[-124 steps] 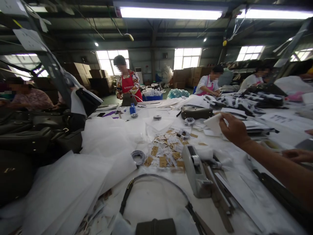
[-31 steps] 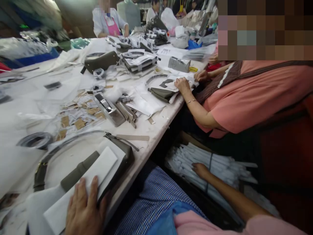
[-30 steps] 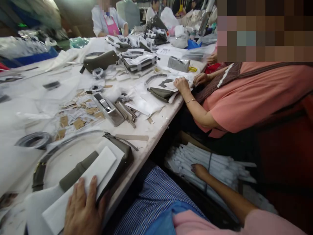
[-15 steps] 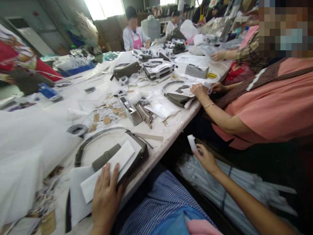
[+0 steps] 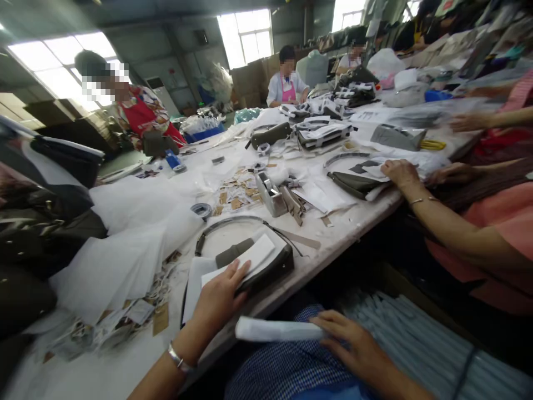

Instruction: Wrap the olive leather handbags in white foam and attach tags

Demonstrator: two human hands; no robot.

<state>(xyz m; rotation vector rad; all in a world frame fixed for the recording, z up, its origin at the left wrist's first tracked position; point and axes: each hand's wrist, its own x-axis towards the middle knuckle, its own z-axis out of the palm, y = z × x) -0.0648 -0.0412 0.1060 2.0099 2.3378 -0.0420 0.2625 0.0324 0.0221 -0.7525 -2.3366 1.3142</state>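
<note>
My left hand lies with its fingers stretched out on a folded white padding sheet. Under that sheet is a dark olive handbag at the table's near edge, its wrapped handle arching away from me. An olive flap shows beside the padding. In my right hand is one end of a white padding roll, held above my checked apron and pointing left. Part of the bag is hidden by my left hand.
Bundled pale rolls sit low at right. A tape dispenser, loose tags and white sheets lie on the table. A co-worker's hand is on another bag; dark bags are stacked left.
My right hand has come up and left from the bundled rolls, with the white roll now over my lap. My left hand stays on the padding. The view has swung left.
</note>
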